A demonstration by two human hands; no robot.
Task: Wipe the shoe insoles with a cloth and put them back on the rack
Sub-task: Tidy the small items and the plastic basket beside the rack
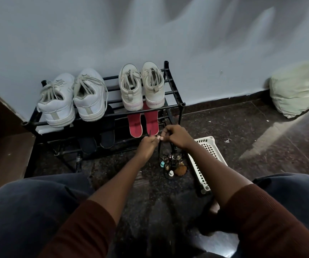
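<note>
Against the grey wall (pixel 150 34), red insoles (pixel 135 125) and black insoles (pixel 107 127) lean on the lower rails of the rack (pixel 182 104). The left hand (pixel 148 144) and right hand (pixel 175 135) pinch a thin dark strip (pixel 159 148); with no cloth visible, wiping could stall.

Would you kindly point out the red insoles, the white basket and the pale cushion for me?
red insoles (pixel 135 125): head view, lower half of the insole on the picture's left.
white basket (pixel 206 146): head view, latticed side near its far end.
pale cushion (pixel 293 90): head view, middle of its face.
</note>
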